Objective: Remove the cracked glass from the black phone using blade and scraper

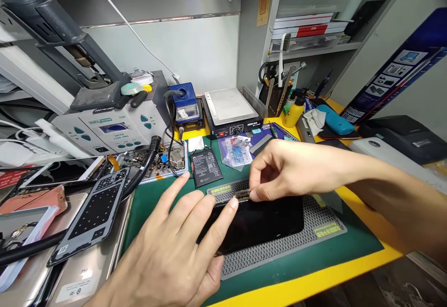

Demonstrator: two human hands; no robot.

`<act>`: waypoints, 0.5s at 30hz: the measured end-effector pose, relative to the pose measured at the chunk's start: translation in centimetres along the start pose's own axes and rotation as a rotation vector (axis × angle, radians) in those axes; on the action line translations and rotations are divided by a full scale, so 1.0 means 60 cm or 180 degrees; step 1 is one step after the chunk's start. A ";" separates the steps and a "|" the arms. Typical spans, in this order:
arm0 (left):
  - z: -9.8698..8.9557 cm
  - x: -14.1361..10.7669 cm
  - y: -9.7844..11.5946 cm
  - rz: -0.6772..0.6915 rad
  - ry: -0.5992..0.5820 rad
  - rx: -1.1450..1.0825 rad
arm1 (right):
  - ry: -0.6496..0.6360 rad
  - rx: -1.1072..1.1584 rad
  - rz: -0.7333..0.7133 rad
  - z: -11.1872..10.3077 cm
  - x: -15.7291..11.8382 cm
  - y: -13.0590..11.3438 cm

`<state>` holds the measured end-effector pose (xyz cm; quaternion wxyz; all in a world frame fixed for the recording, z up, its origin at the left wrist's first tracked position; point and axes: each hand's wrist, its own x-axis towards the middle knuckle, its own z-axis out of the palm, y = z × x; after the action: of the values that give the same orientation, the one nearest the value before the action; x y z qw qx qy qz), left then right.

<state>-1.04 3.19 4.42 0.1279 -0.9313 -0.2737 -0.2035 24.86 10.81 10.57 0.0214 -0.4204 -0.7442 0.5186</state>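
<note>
A phone point(258, 225) with a black screen lies flat on a grey honeycomb-patterned mat point(251, 262). My right hand point(279, 172) is closed in a pinch on a thin, narrow metal blade point(242, 195) with small markings, held along the phone's far edge. Whether its tip sits in the seam cannot be made out. My left hand point(185, 242) lies over the phone's left end with fingers stretched and spread. Its index fingertip rests by the blade, and the thumb is partly hidden near the close edge. Just beyond lies a black phone battery point(205, 167).
On the left stand a hot-air station point(115, 132) and a pile of phone parts with a back cover point(92, 216). Behind are a blue soldering-iron holder point(185, 104) and a heating plate point(230, 106). Small plastic bags point(237, 151) lie past the mat; a yellow bottle point(295, 111) stands right.
</note>
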 end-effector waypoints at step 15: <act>-0.001 0.007 0.005 -0.0014 -0.0078 0.0138 | -0.0219 0.0167 0.0236 -0.014 0.015 0.007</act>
<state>-0.56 3.13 4.65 0.1443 -0.9301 -0.2816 -0.1863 24.93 12.06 10.26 -0.0124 -0.4289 -0.7145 0.5526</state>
